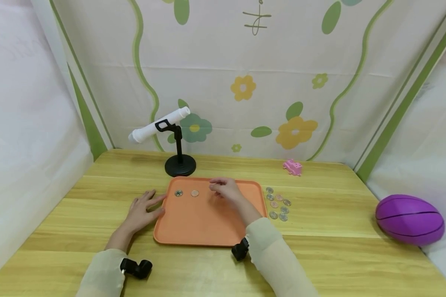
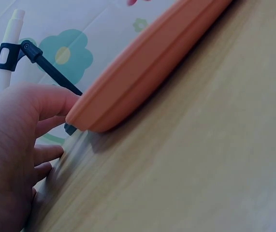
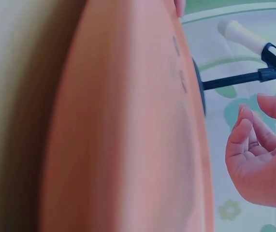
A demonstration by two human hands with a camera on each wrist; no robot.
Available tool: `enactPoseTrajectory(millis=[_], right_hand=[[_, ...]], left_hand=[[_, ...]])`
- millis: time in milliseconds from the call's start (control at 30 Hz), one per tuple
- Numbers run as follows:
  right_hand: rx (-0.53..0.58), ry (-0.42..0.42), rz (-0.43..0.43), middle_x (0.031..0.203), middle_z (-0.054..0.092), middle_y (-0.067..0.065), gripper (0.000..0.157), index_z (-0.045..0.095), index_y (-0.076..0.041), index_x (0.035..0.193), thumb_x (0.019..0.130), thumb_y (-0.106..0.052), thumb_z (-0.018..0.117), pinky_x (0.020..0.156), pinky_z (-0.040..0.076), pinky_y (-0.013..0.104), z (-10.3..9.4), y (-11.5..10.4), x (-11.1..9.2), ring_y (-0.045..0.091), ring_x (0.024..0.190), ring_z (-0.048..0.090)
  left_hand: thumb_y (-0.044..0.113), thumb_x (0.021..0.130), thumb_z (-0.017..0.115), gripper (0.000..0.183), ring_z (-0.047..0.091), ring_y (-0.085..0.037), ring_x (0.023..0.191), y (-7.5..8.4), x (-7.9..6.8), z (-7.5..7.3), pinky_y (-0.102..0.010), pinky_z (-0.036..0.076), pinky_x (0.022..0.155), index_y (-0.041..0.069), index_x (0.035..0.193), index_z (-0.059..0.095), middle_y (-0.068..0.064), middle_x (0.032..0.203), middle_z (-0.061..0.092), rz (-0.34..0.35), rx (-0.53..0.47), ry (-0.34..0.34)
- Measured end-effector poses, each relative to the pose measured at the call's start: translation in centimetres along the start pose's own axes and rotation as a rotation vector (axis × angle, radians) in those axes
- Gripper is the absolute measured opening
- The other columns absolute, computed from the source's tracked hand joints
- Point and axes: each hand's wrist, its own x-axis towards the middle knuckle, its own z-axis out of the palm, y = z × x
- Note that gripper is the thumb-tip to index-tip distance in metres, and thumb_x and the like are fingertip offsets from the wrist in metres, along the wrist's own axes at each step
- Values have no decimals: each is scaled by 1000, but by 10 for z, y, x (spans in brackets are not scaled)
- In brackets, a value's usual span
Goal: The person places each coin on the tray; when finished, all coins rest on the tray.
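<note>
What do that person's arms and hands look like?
The left sleeve and right sleeve are long and pale. A small black device sits at each wrist, left and right. The left hand and right hand wear no gloves.

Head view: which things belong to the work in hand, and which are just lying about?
Likely part of the work:
orange tray, with the left hand at its edge and the right hand over it
two coins on the tray
coins grouped right of the tray

Apparently just lying about:
white microphone
its black stand
small pink toy
purple ball
</note>
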Motion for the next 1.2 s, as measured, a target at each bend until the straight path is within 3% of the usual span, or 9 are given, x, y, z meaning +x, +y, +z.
enactPoseTrajectory(millis=[167, 300, 467, 600, 933, 1200], right_hand=[[-4, 2, -42, 100, 56, 20, 33, 54, 4, 113, 84, -13, 56, 74, 43, 45, -18, -6, -10, 39, 86, 50], [1, 45, -85, 95, 58, 18, 29, 57, 2, 109, 83, -12, 58, 73, 43, 47, -36, -9, -19, 34, 79, 53], [6, 110, -106, 86, 60, 14, 28, 58, 3, 107, 81, -9, 60, 65, 47, 37, -65, -12, -32, 19, 66, 54], [-15, 146, -125, 86, 59, 13, 33, 54, 5, 111, 82, -8, 58, 59, 47, 27, -90, -13, -44, 16, 65, 53], [-78, 230, -139, 78, 58, -2, 38, 48, 12, 114, 84, -9, 56, 58, 47, 24, -145, 3, -68, 13, 65, 54], [-140, 283, -117, 82, 58, -4, 41, 47, 11, 115, 84, -13, 56, 64, 47, 29, -177, 24, -84, 12, 68, 53]], left_hand=[[29, 82, 57, 48, 14, -44, 122, 0, 0, 0, -58, 3, 93, 7, 123, 50, -28, 131, 27, -3, 2, -2], [29, 82, 57, 48, 14, -44, 122, 1, 0, 0, -58, 3, 93, 7, 123, 50, -28, 131, 27, -3, -3, -2], [29, 82, 57, 47, 14, -44, 122, 1, 0, 1, -58, 3, 93, 7, 123, 50, -28, 131, 28, 1, -4, 2], [29, 82, 57, 47, 13, -44, 122, 1, -1, 0, -58, 3, 93, 7, 123, 50, -28, 131, 27, 1, -13, 1], [30, 82, 57, 48, 13, -44, 122, 2, -2, -1, -58, 3, 93, 7, 123, 50, -28, 131, 27, 4, -15, 2], [29, 81, 58, 49, 14, -44, 121, 2, -1, 0, -59, 3, 92, 6, 123, 50, -29, 130, 28, 8, -11, 5]])
